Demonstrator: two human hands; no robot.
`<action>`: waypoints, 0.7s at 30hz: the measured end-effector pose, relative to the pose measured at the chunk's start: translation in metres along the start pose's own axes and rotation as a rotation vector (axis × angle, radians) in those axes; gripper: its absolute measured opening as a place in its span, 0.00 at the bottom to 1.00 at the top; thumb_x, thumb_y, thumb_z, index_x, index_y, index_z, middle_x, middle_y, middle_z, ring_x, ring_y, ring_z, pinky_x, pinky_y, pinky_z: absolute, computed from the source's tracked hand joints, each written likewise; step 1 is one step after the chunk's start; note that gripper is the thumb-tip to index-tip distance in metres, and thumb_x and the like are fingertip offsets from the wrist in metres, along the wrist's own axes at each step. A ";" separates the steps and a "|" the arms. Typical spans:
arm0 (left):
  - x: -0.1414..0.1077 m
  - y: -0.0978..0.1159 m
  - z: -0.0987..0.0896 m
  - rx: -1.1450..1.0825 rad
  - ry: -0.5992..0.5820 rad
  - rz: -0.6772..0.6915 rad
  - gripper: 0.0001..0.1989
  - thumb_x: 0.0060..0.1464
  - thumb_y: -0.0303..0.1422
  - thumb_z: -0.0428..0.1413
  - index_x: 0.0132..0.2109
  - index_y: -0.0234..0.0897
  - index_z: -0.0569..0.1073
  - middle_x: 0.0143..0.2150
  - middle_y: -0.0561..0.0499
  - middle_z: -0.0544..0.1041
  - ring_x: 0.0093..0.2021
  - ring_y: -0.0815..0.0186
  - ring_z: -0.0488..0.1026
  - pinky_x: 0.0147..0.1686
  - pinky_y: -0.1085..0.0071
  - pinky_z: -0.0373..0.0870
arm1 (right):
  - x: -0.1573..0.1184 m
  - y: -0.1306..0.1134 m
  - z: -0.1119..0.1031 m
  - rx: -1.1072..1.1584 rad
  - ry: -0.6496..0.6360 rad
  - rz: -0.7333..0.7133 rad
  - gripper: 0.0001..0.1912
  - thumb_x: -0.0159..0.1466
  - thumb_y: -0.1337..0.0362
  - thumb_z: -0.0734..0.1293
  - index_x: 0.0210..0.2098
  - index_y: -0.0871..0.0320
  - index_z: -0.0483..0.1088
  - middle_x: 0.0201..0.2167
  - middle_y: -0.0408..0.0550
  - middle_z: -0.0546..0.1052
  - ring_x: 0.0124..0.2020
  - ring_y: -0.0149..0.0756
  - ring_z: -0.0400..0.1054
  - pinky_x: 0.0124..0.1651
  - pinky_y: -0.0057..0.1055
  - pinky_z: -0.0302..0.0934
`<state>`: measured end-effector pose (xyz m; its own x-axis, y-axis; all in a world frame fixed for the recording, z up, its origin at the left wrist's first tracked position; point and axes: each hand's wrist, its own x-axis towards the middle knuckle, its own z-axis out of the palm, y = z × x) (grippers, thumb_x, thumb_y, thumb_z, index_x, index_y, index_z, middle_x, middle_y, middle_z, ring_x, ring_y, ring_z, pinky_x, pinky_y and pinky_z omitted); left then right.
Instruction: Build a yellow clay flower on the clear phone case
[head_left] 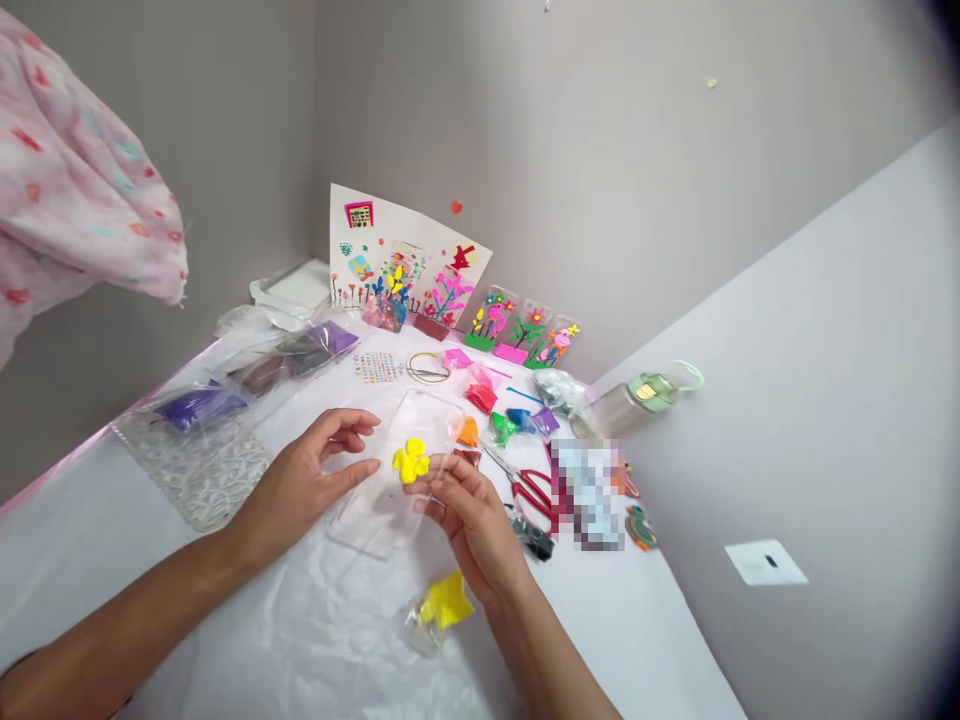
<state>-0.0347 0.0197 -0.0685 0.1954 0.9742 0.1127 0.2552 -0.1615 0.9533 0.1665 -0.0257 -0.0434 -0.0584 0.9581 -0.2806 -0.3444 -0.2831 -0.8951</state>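
Between the fingertips of my right hand point(476, 510) is a small yellow clay flower point(411, 461) with rounded petals. My left hand point(315, 465) is open just left of the flower, thumb and fingers apart, not touching it. Behind and below the flower a clear plastic case point(360, 525) lies on the white sheet, partly covered by my right hand. Nearer to me sits a lump of yellow clay point(447, 600) in an opened clear wrapper.
Right of my hands lie red-handled scissors point(531, 492), several coloured clay packets point(480, 398) and a bottle point(649, 392). Decorated clear cases point(491, 318) and a drawn card point(375, 235) lean on the wall. Bags with purple clay point(201, 404) are at left.
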 end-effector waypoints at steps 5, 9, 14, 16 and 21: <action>-0.015 0.019 0.000 0.190 0.042 0.156 0.12 0.63 0.39 0.56 0.52 0.45 0.72 0.43 0.52 0.72 0.43 0.61 0.72 0.46 0.63 0.72 | -0.021 0.000 0.009 0.055 0.062 -0.148 0.08 0.56 0.65 0.74 0.37 0.55 0.76 0.35 0.43 0.81 0.38 0.32 0.75 0.41 0.26 0.65; -0.024 0.025 0.002 0.281 0.048 0.286 0.12 0.65 0.36 0.53 0.55 0.44 0.70 0.44 0.52 0.71 0.42 0.62 0.71 0.47 0.63 0.71 | -0.027 0.001 0.015 0.093 0.062 -0.163 0.08 0.56 0.65 0.73 0.37 0.56 0.76 0.36 0.44 0.81 0.38 0.33 0.76 0.40 0.27 0.65; -0.027 0.027 0.002 0.347 -0.017 0.340 0.13 0.65 0.37 0.55 0.55 0.48 0.73 0.45 0.52 0.71 0.42 0.62 0.71 0.47 0.62 0.71 | -0.025 0.007 0.016 0.092 0.045 -0.160 0.08 0.55 0.65 0.72 0.36 0.56 0.75 0.34 0.45 0.82 0.36 0.35 0.76 0.40 0.28 0.65; -0.027 0.027 0.001 0.364 -0.031 0.333 0.13 0.64 0.37 0.56 0.55 0.48 0.73 0.45 0.52 0.71 0.41 0.61 0.71 0.46 0.62 0.71 | -0.025 0.009 0.015 0.083 0.040 -0.173 0.08 0.54 0.65 0.72 0.35 0.56 0.75 0.34 0.45 0.82 0.36 0.34 0.76 0.40 0.28 0.65; -0.027 0.031 0.002 0.376 -0.068 0.304 0.10 0.63 0.37 0.57 0.51 0.47 0.73 0.44 0.52 0.71 0.42 0.61 0.72 0.42 0.64 0.72 | -0.024 0.012 0.011 0.063 0.037 -0.205 0.07 0.54 0.65 0.72 0.34 0.55 0.76 0.32 0.42 0.80 0.34 0.33 0.74 0.42 0.30 0.65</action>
<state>-0.0303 -0.0122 -0.0430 0.3726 0.8638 0.3393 0.4990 -0.4947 0.7115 0.1535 -0.0518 -0.0434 0.0533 0.9926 -0.1088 -0.4032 -0.0783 -0.9118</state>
